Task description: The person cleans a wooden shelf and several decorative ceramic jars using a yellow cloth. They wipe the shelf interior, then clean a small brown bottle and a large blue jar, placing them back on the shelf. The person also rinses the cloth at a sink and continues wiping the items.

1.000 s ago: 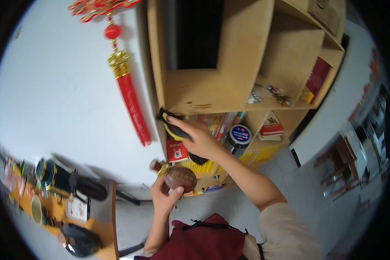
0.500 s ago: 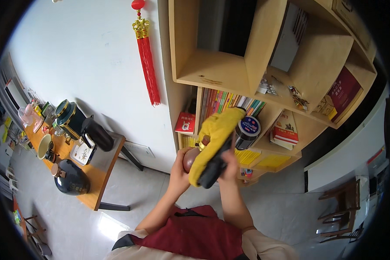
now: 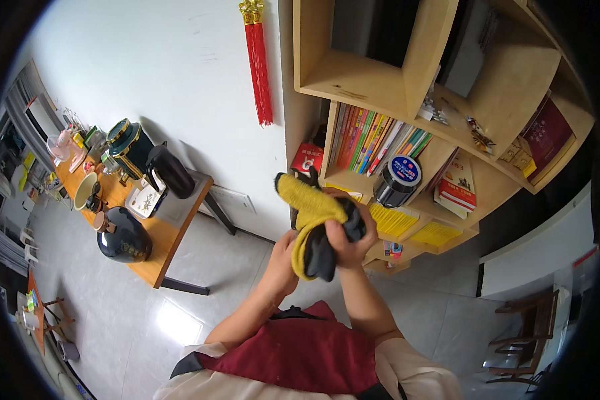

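Right hand [image 3: 355,239] was clamped on the yellow-and-black cloth [image 3: 313,208], presumably to keep it bunched; grip of left hand [image 3: 283,264], partly hidden, could not be told.

I count one bare left hand [image 3: 285,259] and one bare right hand [image 3: 356,241], one soft yellow-and-black cloth [image 3: 310,205], one long red tassel [image 3: 257,73] with a gold top, one dark cylindrical jar [image 3: 389,191] with a blue lid, one rounded dark pot [image 3: 125,241] with a brown top, one tall black jug [image 3: 171,173], one white rectangular tray [image 3: 142,202]; the upright coloured books [image 3: 373,141] are too crowded to count.
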The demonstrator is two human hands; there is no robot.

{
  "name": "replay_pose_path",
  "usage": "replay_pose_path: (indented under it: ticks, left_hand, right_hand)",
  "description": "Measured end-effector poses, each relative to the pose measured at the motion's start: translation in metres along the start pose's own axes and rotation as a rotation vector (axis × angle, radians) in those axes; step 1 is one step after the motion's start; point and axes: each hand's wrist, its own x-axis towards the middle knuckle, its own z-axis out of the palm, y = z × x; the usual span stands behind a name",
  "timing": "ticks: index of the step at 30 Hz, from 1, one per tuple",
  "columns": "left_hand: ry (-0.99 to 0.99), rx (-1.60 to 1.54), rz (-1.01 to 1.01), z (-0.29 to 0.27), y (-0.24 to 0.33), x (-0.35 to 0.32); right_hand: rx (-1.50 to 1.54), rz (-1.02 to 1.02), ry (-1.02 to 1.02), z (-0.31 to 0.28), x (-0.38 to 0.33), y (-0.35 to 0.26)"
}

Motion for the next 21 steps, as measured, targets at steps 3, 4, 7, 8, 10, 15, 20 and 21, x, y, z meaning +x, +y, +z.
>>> replay_pose_path:
  ticks: [3,4,7,8,10,15,20,21]
  left_hand:
    - [-0.043,0.273,0.316,-0.022,-0.006,0.013]
    - [-0.040,-0.009,0.194,-0.020,0.011,0.012]
    - [-0.035,-0.248,0.279,-0.024,0.052,0.014]
    - [-0.140,-0.165,0.337,-0.038,0.058,0.018]
    - [0.045,0.103,0.490,-0.049,0.058,0.025]
    - [0.115,0.510,0.726,-0.069,0.054,0.027]
    - [0.007,0.924,0.859,-0.082,0.061,0.030]
    - [0.017,0.900,0.885,-0.082,0.062,0.028]
  right_hand:
    - [0.202,0.026,-0.049,0.012,-0.016,0.008]
    - [0.314,0.157,0.011,0.017,-0.027,0.010]
    - [0.731,0.515,0.145,0.015,-0.046,0.022]
    - [1.058,0.664,0.127,0.014,-0.046,0.026]
    - [0.896,0.795,0.452,0.021,-0.052,0.031]
    - [0.767,0.649,0.182,0.052,-0.050,0.042]
    - [0.452,0.738,-0.046,0.079,-0.040,0.008]
    - [0.399,0.758,-0.069,0.077,-0.034,0.004]
